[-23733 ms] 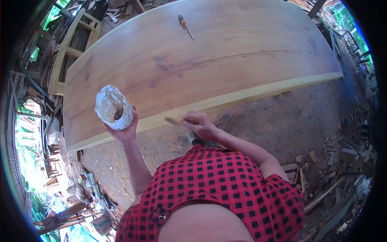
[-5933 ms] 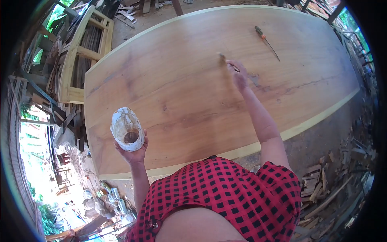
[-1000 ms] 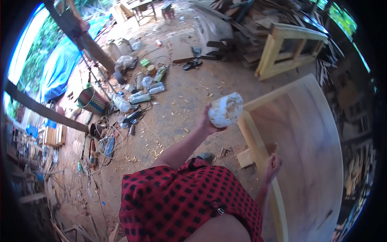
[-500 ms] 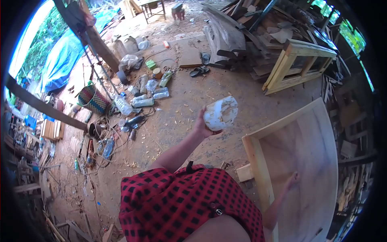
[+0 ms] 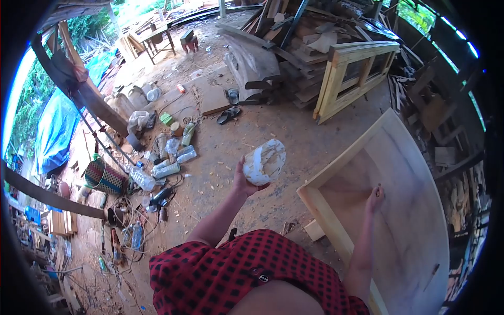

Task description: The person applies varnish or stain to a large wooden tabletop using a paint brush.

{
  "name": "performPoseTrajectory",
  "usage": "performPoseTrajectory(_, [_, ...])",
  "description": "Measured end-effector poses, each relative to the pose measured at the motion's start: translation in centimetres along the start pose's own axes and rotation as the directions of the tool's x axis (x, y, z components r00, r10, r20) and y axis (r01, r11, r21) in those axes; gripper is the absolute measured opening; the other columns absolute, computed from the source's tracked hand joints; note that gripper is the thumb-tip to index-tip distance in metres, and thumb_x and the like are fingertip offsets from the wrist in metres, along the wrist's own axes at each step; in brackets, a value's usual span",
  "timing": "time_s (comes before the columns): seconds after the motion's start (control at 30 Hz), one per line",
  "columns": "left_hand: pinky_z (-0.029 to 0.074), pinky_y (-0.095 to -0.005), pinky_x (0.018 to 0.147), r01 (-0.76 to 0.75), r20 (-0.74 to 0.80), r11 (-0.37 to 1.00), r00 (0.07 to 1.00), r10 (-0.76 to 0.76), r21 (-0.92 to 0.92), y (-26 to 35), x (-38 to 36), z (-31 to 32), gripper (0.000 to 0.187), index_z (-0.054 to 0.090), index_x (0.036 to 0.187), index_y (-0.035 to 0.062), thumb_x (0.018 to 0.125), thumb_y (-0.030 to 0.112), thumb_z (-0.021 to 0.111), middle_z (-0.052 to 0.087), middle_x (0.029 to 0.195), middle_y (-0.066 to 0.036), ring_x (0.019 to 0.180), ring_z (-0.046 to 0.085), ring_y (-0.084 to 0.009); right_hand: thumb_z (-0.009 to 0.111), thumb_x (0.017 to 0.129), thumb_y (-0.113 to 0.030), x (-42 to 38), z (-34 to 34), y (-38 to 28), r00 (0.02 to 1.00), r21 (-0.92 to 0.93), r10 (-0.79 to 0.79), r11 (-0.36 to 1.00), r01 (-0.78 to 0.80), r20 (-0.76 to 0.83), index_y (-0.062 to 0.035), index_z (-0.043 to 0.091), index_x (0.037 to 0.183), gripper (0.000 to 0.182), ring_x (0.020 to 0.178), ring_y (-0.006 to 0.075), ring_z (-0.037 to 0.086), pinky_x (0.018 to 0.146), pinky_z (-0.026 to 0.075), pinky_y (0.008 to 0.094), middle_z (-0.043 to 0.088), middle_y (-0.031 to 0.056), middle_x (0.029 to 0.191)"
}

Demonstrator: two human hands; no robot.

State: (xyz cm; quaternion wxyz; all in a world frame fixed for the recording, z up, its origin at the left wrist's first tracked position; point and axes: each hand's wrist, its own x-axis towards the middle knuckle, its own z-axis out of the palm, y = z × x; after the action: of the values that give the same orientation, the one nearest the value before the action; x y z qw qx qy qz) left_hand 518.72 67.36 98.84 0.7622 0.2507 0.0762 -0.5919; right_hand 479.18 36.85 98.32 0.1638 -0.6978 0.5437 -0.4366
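In my left hand [image 5: 245,181] is a white plastic tub [image 5: 264,161], tilted, its mouth toward me and its inside smeared with brownish residue. The fingers wrap round its side, above the bare ground. My right hand [image 5: 376,199] hovers over a wide wooden panel [image 5: 409,210] with a raised frame along its edge; the fingers are curled together, and I cannot tell what is in them. A small thin tool with a dark handle [image 5: 434,269] lies on the panel's lower right part.
A yellowish wooden window frame [image 5: 323,89] leans before a pile of boards [image 5: 310,63]. Sandals [image 5: 229,115], plastic bottles [image 5: 167,170] and a woven basket [image 5: 105,177] lie to the left. A small wood block [image 5: 314,231] sits beside the panel. Wooden posts [image 5: 102,115] stand further left.
The view has shifted, so the surroundings sit further left. My right hand has moved up and further over the panel. My left hand still holds the tub, now slightly lower in view.
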Motion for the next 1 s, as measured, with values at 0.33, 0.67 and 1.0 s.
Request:
performPoseTrajectory(0.33, [0.032, -0.058, 0.093, 0.083, -0.029, 0.994, 0.996, -0.081, 0.076, -2.2, 3.5, -0.1, 0.071, 0.045, 0.129, 0.025, 0.074, 0.07, 0.047, 0.048, 0.13, -0.007, 0.117, 0.046, -0.0335, 0.055, 0.09, -0.013, -8.8, 6.5, -16.5, 0.913, 0.427, -0.272, 0.896, 0.125, 0.303, 0.0013, 0.061, 0.098, 0.017, 0.083, 0.0211, 0.063, 0.076, 0.049, 0.031, 0.063, 0.0087, 0.091])
performPoseTrajectory(0.67, [0.03, -0.0628, 0.096, 0.141, 0.049, 0.977, 0.987, -0.151, 0.163, -3.7, 4.0, 0.5, 0.072, 0.04, 0.133, 0.0186, 0.078, 0.065, 0.046, 0.046, 0.132, -0.008, 0.119, 0.045, -0.0336, 0.058, 0.089, -0.014, -10.4, 5.1, -24.2, 0.755, 0.574, -0.118, 0.728, -0.376, 0.645, 0.0019, 0.062, 0.095, 0.018, 0.071, 0.0129, 0.064, 0.062, 0.051, 0.0243, 0.062, 0.0061, 0.085])
performPoseTrajectory(1.0, [0.032, -0.061, 0.094, 0.189, 0.145, 0.971, 0.967, -0.21, 0.145, -4.5, 3.5, 1.3, 0.07, 0.042, 0.132, 0.0189, 0.08, 0.066, 0.043, 0.048, 0.13, -0.009, 0.115, 0.048, -0.0336, 0.059, 0.088, -0.014, -11.2, 4.4, -24.4, 0.714, 0.537, -0.075, 0.714, -0.449, 0.696, -0.0001, 0.062, 0.089, 0.015, 0.067, 0.0108, 0.06, 0.059, 0.048, 0.0245, 0.061, 0.0041, 0.074])
